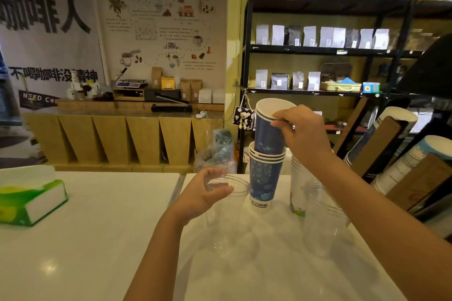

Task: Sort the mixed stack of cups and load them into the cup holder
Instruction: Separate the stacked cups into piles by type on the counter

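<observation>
My right hand (302, 131) pinches the rim of a blue paper cup (267, 129), whose base sits tilted in the top of a stack of blue paper cups (264, 178) on the white table. My left hand (204, 194) grips the rim of a clear plastic cup (227, 208) standing left of that stack. A stack of white paper cups (297, 190) stands behind my right forearm, with more clear plastic cups (322, 222) in front of it. The wooden cup holder (371, 151) at the right holds slanted rows of cups.
A green tissue box (29, 200) lies at the table's left. A seam (181, 181) splits the two white tabletops. Beyond stand a wooden counter (122, 137) and black shelves (318, 51) of coffee bags. A plastic bag (217, 151) sits on the floor.
</observation>
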